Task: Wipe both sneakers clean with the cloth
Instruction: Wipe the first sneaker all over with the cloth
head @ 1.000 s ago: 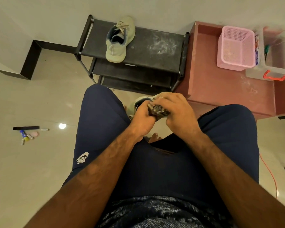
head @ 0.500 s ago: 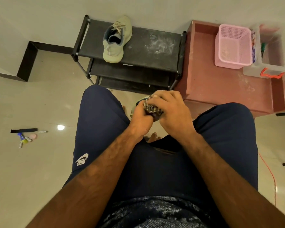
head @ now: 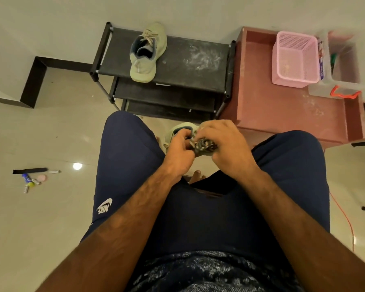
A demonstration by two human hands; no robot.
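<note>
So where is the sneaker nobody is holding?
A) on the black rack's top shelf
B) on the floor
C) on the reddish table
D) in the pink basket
A: the free sneaker lies on the top shelf of the black rack; the left hand grips the other sneaker, the right hand the cloth.

Sneaker (head: pixel 147 53) on the rack's (head: pixel 188 72) top, other sneaker (head: pixel 177 130) just before the rack in my left hand (head: pixel 179 152), cloth (head: pixel 204 145) against it in my right hand (head: pixel 226 144), table (head: pixel 261 110) right of the rack, basket (head: pixel 291 81) on it.
</note>
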